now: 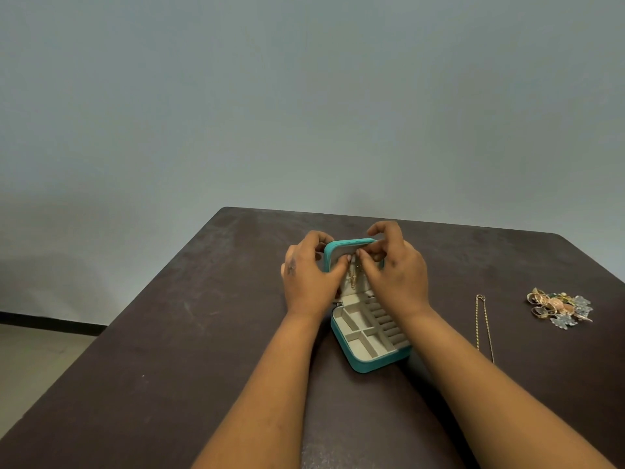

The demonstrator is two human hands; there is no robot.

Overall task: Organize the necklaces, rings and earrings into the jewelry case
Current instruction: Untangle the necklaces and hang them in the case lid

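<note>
Early stage: left hand [309,277] and right hand [394,270] pinch first gold necklace [352,278] at teal jewelry case [368,336] lid, second chain [484,328] and ring-earring pile [559,308] wait right.

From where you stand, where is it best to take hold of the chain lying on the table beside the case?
Probably pinch the gold chain at its far looped end, coming from above with the right hand. It lies flat and stretched out, doubled into two strands, so lifting that end should let it hang straight.
</note>
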